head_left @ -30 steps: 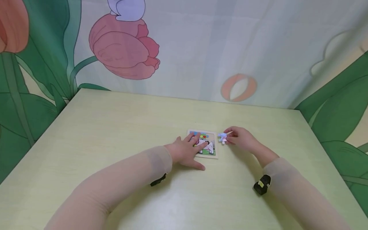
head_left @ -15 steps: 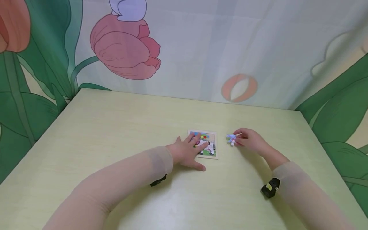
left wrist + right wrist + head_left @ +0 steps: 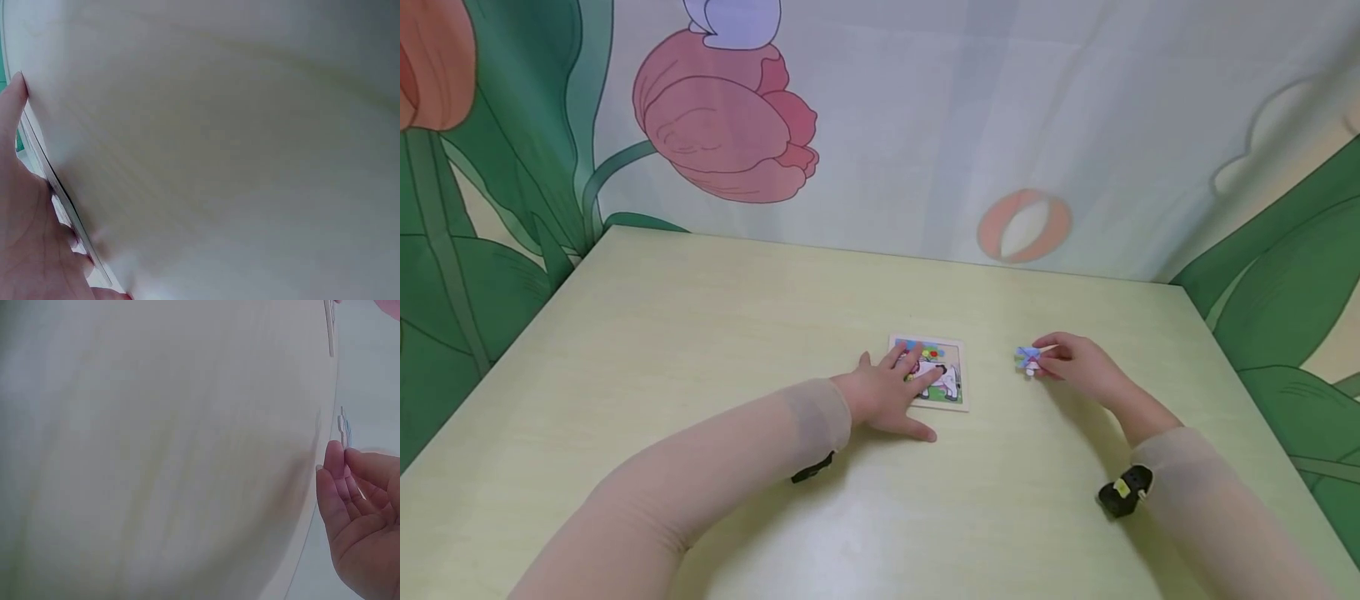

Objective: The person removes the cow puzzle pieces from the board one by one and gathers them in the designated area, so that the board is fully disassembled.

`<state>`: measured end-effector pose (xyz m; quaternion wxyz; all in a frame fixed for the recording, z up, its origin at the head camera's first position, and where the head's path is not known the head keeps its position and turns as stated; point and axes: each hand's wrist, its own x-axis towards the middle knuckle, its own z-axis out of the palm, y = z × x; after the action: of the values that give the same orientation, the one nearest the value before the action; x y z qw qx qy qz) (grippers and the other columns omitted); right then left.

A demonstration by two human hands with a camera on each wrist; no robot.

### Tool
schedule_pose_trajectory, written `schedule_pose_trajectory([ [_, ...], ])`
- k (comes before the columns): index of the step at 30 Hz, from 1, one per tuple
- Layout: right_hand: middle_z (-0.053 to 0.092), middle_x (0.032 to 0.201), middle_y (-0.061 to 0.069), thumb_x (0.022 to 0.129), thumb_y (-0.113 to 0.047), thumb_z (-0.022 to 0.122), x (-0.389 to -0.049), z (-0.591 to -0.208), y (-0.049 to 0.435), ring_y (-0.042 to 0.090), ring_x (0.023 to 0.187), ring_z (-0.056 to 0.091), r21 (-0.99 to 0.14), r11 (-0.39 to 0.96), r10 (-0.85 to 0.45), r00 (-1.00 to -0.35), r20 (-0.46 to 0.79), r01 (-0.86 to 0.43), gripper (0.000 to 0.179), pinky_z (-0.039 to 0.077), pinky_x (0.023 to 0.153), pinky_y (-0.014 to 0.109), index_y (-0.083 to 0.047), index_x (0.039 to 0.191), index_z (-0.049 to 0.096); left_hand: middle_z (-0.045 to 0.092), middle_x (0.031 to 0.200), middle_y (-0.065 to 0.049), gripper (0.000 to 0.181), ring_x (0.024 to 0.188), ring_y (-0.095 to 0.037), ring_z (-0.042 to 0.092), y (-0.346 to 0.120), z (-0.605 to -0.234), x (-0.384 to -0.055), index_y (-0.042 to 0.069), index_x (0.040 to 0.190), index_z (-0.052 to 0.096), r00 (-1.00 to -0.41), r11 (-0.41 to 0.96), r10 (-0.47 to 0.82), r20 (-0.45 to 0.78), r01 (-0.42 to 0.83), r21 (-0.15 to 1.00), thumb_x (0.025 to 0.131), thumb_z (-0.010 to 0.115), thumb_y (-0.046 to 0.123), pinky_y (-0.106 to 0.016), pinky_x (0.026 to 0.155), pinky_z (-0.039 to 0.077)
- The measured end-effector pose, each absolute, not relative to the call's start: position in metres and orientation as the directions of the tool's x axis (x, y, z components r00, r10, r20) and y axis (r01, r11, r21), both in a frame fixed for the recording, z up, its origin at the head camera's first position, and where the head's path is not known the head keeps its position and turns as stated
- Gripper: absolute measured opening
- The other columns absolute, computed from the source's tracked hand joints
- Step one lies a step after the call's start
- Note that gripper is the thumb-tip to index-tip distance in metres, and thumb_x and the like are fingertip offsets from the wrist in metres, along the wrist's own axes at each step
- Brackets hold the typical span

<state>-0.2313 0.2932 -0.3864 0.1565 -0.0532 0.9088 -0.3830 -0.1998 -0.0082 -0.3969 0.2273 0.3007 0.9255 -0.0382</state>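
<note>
A square picture puzzle (image 3: 953, 388) with a pale frame lies on the table, showing a black-and-white cow, green ground and coloured dots. My left hand (image 3: 886, 396) rests over its left part with fingers spread, hiding some of the picture. To the right of the puzzle, my right hand (image 3: 1078, 365) pinches a small jigsaw piece (image 3: 1027, 359), coloured blue, white and pink, between thumb and fingertips. The right wrist view shows this puzzle piece (image 3: 342, 428) edge-on, thin, above the fingertips. In the left wrist view the puzzle's frame edge (image 3: 74, 215) runs along under the left fingers (image 3: 70, 236).
The pale wooden table (image 3: 737, 317) spreads around both hands. Behind it hangs a curtain (image 3: 895, 142) printed with flowers and leaves. Black wrist cameras (image 3: 1124, 492) are strapped to both sleeved forearms.
My right hand has moved right with the jigsaw piece, away from the puzzle's right edge. The left hand stays in place on the puzzle.
</note>
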Motion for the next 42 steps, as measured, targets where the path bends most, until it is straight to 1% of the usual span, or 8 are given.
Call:
schedule_pose_trajectory([
  [3,0.059,0.105,0.020,0.095,-0.008,0.054,-0.230,-0.386,0.299,0.021,0.089,0.060,-0.693,0.720,-0.197,-0.948,-0.250,0.033,0.035,0.051,0.078,0.026,0.007,0.125,0.047,-0.018,0.154,-0.002,0.092,0.141,-0.028,-0.011,-0.008,-0.398,-0.201,0.038,0.148,-0.003,-0.715,0.816,0.538,-0.447,0.575,0.062,0.076,0.036,0.081,-0.062,0.104,0.013],
  [9,0.058,0.104,0.020,0.095,-0.007,0.054,-0.227,-0.387,0.306,0.021,0.089,0.059,-0.695,0.717,-0.178,-0.950,-0.257,0.054,0.034,0.051,0.077,0.025,0.008,0.124,0.046,-0.015,0.155,-0.003,0.092,0.141,-0.028,-0.010,-0.010,-0.396,-0.200,0.037,0.149,0.000,-0.718,0.813,0.548,-0.429,0.578,0.071,0.076,0.037,0.081,-0.062,0.104,0.013],
  [17,0.058,0.105,0.020,0.094,-0.009,0.054,-0.227,-0.389,0.313,0.019,0.088,0.060,-0.698,0.712,-0.172,-0.945,-0.277,0.075,0.036,0.051,0.077,0.023,0.008,0.125,0.046,-0.018,0.154,-0.002,0.092,0.140,-0.028,-0.013,-0.009,-0.397,-0.201,0.038,0.148,-0.003,-0.713,0.818,0.534,-0.455,0.571,0.065,0.077,0.036,0.081,-0.062,0.104,0.012],
  [27,0.058,0.107,0.019,0.095,-0.015,0.055,-0.226,-0.388,0.336,0.023,0.090,0.058,-0.642,0.763,-0.143,-0.950,-0.279,0.073,0.037,0.049,0.075,0.019,0.005,0.126,0.047,-0.016,0.155,-0.004,0.091,0.141,-0.030,-0.010,-0.010,-0.393,-0.198,0.036,0.149,0.000,-0.712,0.812,0.546,-0.441,0.580,0.067,0.078,0.037,0.079,-0.063,0.103,0.013],
  [32,0.057,0.109,0.021,0.095,-0.015,0.055,-0.224,-0.389,0.350,0.023,0.091,0.058,-0.637,0.766,-0.127,-0.952,-0.279,0.085,0.039,0.050,0.076,0.021,0.006,0.127,0.045,-0.015,0.155,-0.004,0.091,0.141,-0.029,-0.010,-0.010,-0.393,-0.197,0.036,0.149,0.001,-0.714,0.812,0.547,-0.437,0.580,0.068,0.078,0.037,0.079,-0.063,0.103,0.014],
  [35,0.056,0.109,0.021,0.095,-0.014,0.054,-0.223,-0.388,0.358,0.023,0.091,0.058,-0.620,0.779,-0.110,-0.953,-0.282,0.094,0.039,0.050,0.075,0.023,0.007,0.127,0.044,-0.016,0.155,-0.003,0.092,0.140,-0.029,-0.011,-0.009,-0.394,-0.198,0.037,0.149,-0.001,-0.713,0.814,0.542,-0.445,0.577,0.067,0.077,0.036,0.080,-0.063,0.104,0.013],
  [37,0.056,0.109,0.022,0.096,-0.013,0.054,-0.222,-0.388,0.362,0.022,0.091,0.058,-0.613,0.784,-0.100,-0.954,-0.281,0.098,0.039,0.050,0.074,0.022,0.007,0.128,0.043,-0.018,0.155,-0.002,0.092,0.140,-0.028,-0.013,-0.008,-0.396,-0.199,0.038,0.149,-0.002,-0.714,0.817,0.536,-0.449,0.573,0.065,0.076,0.036,0.081,-0.063,0.104,0.012],
  [42,0.057,0.106,0.022,0.095,-0.012,0.053,-0.221,-0.387,0.371,0.022,0.088,0.058,-0.608,0.789,-0.100,-0.959,-0.267,0.087,0.039,0.050,0.071,0.020,0.009,0.126,0.044,-0.015,0.155,-0.003,0.092,0.141,-0.028,-0.011,-0.010,-0.393,-0.197,0.038,0.149,0.000,-0.720,0.820,0.535,-0.441,0.568,0.067,0.077,0.037,0.080,-0.062,0.104,0.012],
])
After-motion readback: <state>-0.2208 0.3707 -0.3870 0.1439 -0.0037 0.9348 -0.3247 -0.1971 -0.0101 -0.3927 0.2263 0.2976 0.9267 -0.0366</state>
